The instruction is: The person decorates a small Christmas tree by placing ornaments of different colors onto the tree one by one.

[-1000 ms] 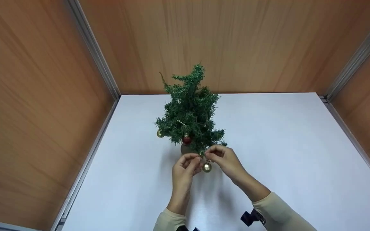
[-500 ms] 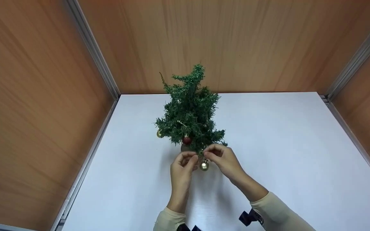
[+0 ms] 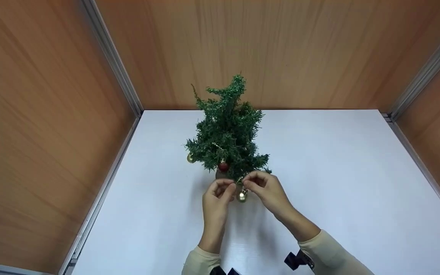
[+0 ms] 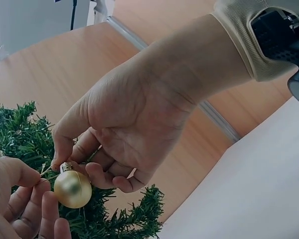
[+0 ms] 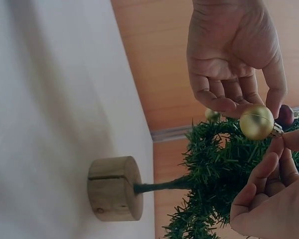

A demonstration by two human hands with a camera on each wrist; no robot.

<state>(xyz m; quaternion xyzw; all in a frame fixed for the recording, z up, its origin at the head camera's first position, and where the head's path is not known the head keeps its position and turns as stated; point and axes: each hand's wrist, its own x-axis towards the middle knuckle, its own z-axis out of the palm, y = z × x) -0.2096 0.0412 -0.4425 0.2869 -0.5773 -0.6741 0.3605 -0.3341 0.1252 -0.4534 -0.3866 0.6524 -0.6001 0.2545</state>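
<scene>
A shiny gold bauble (image 3: pixel 242 196) hangs between my two hands, in front of the lowest branches of a small artificial Christmas tree (image 3: pixel 227 130). In the left wrist view, a thin gold cord (image 4: pixel 48 172) runs from near its metal cap. My left hand (image 3: pixel 216 200) pinches this cord between thumb and index finger, close to the cap. From the other side, my right hand (image 3: pixel 267 193) pinches the cord too, fingertips almost meeting the left ones. A green branch tip lies right behind the fingertips, partly hidden by them.
A red bauble (image 3: pixel 223 166) and another gold bauble (image 3: pixel 191 157) hang on the tree's lower branches. The tree stands on a round wooden base (image 5: pixel 114 189) on a white table (image 3: pixel 319 172). Wood-grain panels (image 3: pixel 262 53) with metal edging surround the table.
Both hands have shifted slightly toward the tree and left, and the gold bauble has moved a little left and up with them. The pinching grips look much the same.
</scene>
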